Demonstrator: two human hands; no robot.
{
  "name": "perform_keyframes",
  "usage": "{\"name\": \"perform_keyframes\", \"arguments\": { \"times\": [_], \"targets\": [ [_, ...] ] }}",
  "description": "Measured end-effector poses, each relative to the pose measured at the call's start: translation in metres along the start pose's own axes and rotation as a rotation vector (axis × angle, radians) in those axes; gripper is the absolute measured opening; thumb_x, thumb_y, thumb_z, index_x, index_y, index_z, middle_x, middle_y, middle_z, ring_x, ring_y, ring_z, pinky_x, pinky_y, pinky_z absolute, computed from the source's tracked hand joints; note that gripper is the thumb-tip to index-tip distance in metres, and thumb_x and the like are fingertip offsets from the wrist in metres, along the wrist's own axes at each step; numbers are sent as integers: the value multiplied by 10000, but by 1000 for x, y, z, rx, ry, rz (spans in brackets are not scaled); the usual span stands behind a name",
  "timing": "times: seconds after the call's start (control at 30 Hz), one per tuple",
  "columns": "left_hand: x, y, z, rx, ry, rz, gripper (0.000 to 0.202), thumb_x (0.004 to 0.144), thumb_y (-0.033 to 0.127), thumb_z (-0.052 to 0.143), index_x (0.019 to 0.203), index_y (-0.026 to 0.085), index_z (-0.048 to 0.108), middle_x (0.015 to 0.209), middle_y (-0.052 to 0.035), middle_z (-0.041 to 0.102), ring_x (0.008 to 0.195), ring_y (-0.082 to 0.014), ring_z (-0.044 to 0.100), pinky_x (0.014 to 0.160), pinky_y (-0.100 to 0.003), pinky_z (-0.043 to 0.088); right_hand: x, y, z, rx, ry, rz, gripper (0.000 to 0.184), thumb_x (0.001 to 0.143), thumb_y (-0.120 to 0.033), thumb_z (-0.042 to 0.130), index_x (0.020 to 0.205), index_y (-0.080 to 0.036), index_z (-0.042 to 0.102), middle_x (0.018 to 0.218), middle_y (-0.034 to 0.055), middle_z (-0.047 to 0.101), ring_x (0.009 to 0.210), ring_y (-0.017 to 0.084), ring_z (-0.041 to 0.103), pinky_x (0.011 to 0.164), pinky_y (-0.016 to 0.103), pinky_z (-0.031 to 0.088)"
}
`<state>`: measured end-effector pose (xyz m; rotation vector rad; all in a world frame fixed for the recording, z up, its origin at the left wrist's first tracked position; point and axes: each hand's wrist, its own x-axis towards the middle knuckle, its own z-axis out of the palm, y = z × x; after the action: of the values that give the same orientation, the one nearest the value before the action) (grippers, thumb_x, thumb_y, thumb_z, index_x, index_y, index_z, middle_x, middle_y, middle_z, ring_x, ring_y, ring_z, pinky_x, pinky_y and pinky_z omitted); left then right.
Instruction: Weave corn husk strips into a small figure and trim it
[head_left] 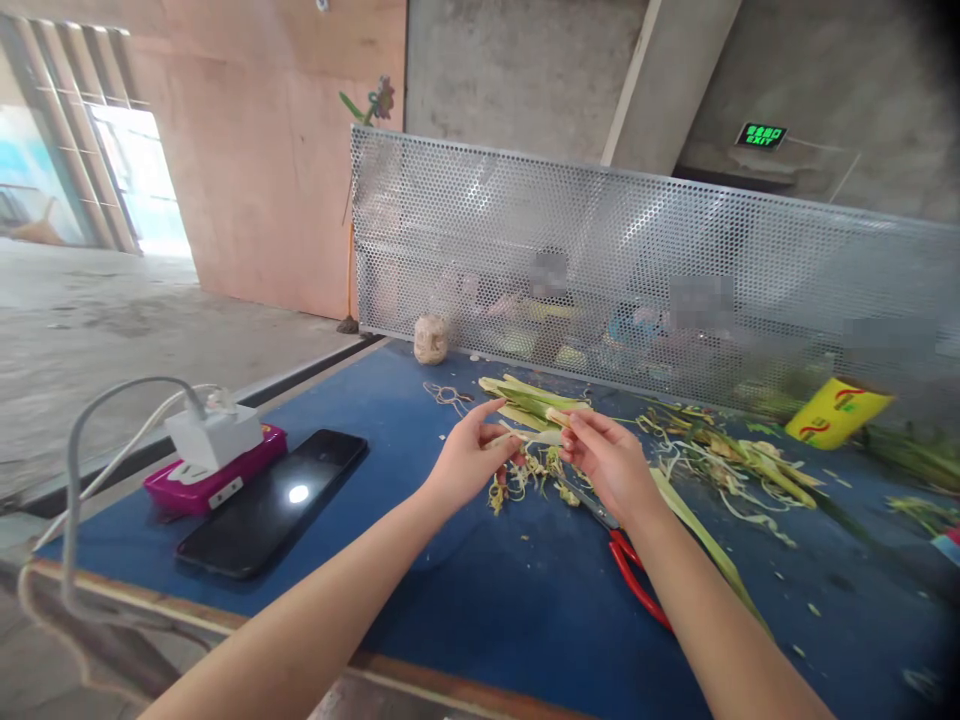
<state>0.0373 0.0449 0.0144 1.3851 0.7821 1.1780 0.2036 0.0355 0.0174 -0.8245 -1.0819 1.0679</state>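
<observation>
My right hand (607,462) is closed, pinching a short pale plant stalk (557,417) between thumb and fingers. Just left of it, my left hand (474,455) has its index finger raised, while the thumb and other fingers close at the near end of a pale leaf strip (541,437). A bundle of green and whitish leaf stalks (529,398) lies on the table beyond both hands. Curled peelings (536,470) are scattered beneath them. Scissors with red handles (634,580) rest beside my right wrist, the blades partly covered by trimmings.
Left on the blue table (420,600) are a black phone (274,505) and a magenta power strip (225,480) with a white charger (214,432). A twine loop (448,396), a wrapped roll (430,340), more peelings (727,460) and a yellow packet (838,412) lie before a perforated metal screen (480,235).
</observation>
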Motion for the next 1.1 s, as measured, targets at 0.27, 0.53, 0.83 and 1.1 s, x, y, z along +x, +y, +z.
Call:
{"name": "perform_keyframes", "arguments": {
  "times": [0.27, 0.53, 0.83, 1.1],
  "targets": [
    [-4, 0, 4, -158, -20, -29, 699, 621, 67, 603, 1258, 159, 330, 781, -5, 592, 624, -134, 606, 554, -306, 539, -22, -10, 19, -363, -250, -135, 129, 753, -312, 615, 814, -217, 678, 749, 25, 671, 543, 121, 556, 523, 273, 462],
    [-6, 4, 4, -624, -128, -110, 860, 495, -32, 482, 1297, 173, 247, 1114, -87, 587, 922, -181, 622, 901, -374, 430, -11, 3, 12, -216, -104, -87, 167, 714, -349, 646, 811, -218, 683, 920, 46, 692, 840, 193, 636, 773, 350, 506],
    [-10, 0, 8, -558, -293, -43, 1110, 559, -65, 430, 1300, 363, -278, 1391, -67, 385, 1263, -159, 366, 1029, -447, 224, -7, 7, 7, -303, -45, -50, 251, 688, -394, 654, 828, -186, 675, 823, 52, 698, 750, 187, 636, 754, 350, 497],
    [-5, -8, 2, -41, -260, 117, 1011, 740, 28, 458, 1267, 200, -388, 1258, -128, 531, 1258, -175, 367, 1046, -447, 179, -8, 2, 8, -495, -119, -173, 195, 729, -373, 615, 789, -194, 662, 874, 58, 704, 826, 211, 647, 762, 343, 503]
  ]
}}
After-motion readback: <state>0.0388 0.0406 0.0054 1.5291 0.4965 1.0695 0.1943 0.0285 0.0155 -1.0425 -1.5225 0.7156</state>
